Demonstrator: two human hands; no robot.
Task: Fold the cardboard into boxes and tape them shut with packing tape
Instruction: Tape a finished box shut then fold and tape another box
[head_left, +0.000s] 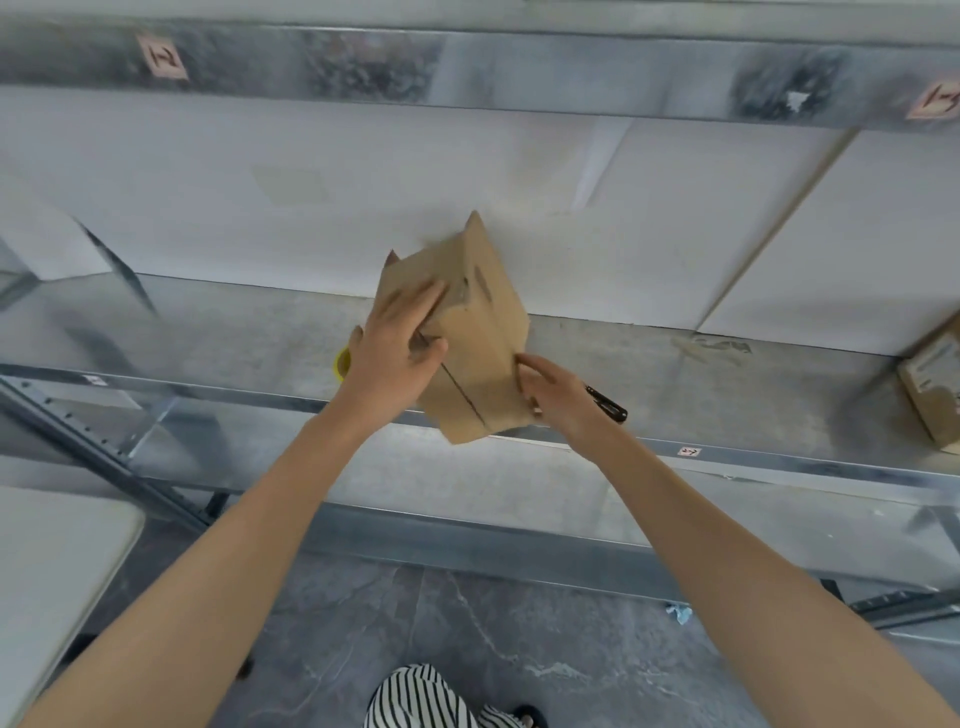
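One box (483, 332), long axis tilted upward, flaps (474, 224) pointing away.

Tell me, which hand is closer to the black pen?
Right. The right hand touches the cardboard box, with the pen just beyond its knuckles. The left hand lies on the box's other side, farther away.

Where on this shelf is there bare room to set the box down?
Bare shelf lies left of the tape roll, and again between the marker and the far-right box. The middle is crowded: left hand and right hand on the held box, tape roll and marker close by.
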